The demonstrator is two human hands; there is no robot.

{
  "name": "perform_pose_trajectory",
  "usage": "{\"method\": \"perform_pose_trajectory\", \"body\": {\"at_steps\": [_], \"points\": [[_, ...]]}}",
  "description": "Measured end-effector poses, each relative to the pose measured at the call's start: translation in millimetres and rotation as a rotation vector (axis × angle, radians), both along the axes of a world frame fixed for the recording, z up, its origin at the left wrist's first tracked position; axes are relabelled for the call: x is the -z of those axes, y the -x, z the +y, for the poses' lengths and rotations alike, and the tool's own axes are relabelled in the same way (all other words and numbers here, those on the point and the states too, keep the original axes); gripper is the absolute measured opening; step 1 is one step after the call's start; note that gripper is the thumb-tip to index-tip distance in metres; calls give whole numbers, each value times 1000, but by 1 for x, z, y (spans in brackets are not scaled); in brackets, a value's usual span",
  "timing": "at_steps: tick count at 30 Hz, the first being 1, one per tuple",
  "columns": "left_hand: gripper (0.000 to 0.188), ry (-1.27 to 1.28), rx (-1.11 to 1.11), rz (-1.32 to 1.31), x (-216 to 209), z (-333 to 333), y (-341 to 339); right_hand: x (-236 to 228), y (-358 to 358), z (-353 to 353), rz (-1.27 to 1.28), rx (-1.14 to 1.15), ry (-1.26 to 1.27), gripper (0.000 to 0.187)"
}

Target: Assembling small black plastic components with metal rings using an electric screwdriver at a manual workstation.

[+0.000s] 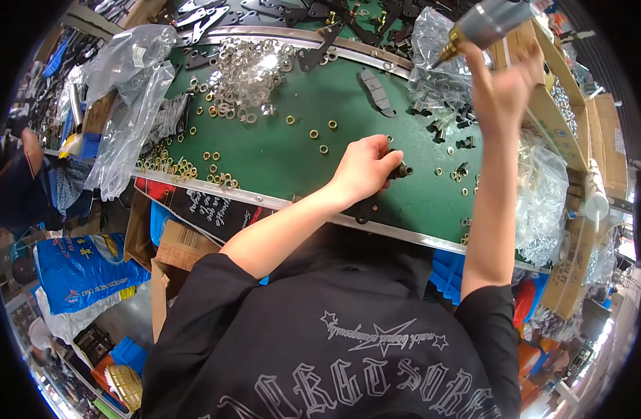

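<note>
Over the front part of the green worktable [278, 157], my left hand [369, 166] is closed around a black metal part [403, 171], whose short round end sticks out past the thumb. A black piece with a hole [366, 209] shows below that hand at the table's edge; whether it belongs to the same part is hidden. My right hand [503, 91] is raised at the right, blurred, with thumb and fingers apart. Just above it is a grey power screwdriver [489, 28] with a brass-coloured nose, its tip pointing down to the left.
A heap of silvery nuts [243, 77] lies at the back left, and brass-coloured nuts [187, 167] along the front left. Black bolts [442, 126] and a dark grey plate [376, 92] lie farther right. Clear plastic bags [128, 105] and cardboard boxes [568, 126] flank the table.
</note>
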State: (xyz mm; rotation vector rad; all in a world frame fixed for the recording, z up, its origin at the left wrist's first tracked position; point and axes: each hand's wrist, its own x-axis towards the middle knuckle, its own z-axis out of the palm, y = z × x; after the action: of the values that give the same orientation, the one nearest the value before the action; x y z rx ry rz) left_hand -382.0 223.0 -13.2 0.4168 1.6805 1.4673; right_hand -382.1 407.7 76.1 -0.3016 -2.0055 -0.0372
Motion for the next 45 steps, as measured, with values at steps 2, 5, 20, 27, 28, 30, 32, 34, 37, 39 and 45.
{"method": "perform_pose_trajectory", "body": {"at_steps": [2, 5, 20, 27, 28, 30, 32, 34, 37, 39, 45], "points": [[29, 10, -11, 8, 0, 3, 0, -2, 34, -16, 157, -180, 326, 70], [28, 27, -12, 54, 6, 1, -1, -12, 31, -8, 163, -461, 800, 76], [26, 59, 13, 51, -4, 0, 2, 16, -71, -73, 150, -1016, 936, 78], [27, 38, 8, 90, 1, 0, 2, 27, -70, -74, 143, -926, 913, 79], [27, 29, 8, 90, 1, 0, 2, 27, -70, -75, 150, -912, 925, 79], [27, 20, 10, 88, 2, 0, 2, 27, -69, -74, 155, -896, 937, 80], [27, 15, 10, 108, 4, 0, 2, 27, -66, -74, 154, -918, 914, 81], [27, 10, 11, 116, 5, 0, 2, 25, -65, -76, 152, -925, 902, 81], [27, 10, 5, 125, 6, -1, 1, 22, -65, -87, 95, -766, 927, 81], [27, 9, 4, 122, 6, 0, 0, 22, -65, -86, 90, -753, 906, 81], [27, 12, -7, 126, 6, 1, 0, 25, -67, -80, 34, -738, 805, 80]]}}
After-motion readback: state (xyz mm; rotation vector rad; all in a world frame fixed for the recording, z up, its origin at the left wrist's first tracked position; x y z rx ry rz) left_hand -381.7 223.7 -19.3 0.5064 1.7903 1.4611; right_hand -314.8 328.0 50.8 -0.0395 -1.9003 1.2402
